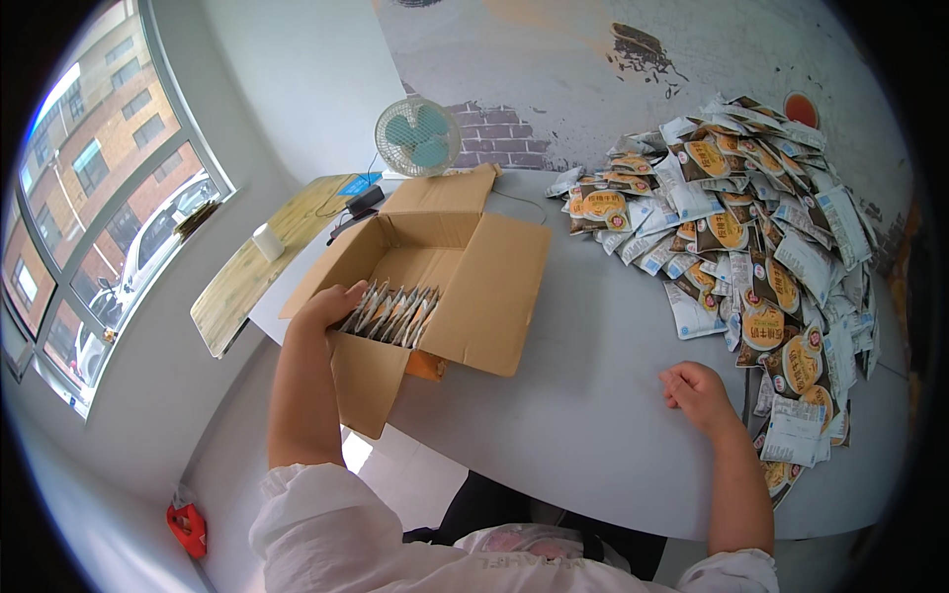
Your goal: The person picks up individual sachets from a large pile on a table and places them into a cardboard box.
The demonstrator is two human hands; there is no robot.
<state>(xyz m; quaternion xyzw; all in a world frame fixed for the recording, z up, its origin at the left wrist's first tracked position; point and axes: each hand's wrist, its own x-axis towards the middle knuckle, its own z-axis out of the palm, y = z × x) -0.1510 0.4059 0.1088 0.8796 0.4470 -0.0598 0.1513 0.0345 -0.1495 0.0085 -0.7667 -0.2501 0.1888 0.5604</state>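
An open cardboard box (pixel 482 296) stands on the grey table (pixel 563 415), its flaps folded outward. A row of packed sachets (pixel 393 315) stands on edge in the box's near end. My left hand (pixel 334 304) reaches over the box's left wall and rests against the left end of that row; its fingertips are partly hidden. My right hand (pixel 691 391) is over the table, right of the box, with its fingers curled and nothing visible in them. Close to its right lies a large heap of printed food sachets (pixel 764 326), some brown and orange side up, others white side up.
Behind the box stands a small fan (pixel 417 138). A wooden board (pixel 245 296) at the left holds a white cylinder (pixel 268 242), with a black power adapter (pixel 365 199) nearby. A cup of red liquid (pixel 801 110) is behind the heap. An orange object (pixel 426 366) shows under the box.
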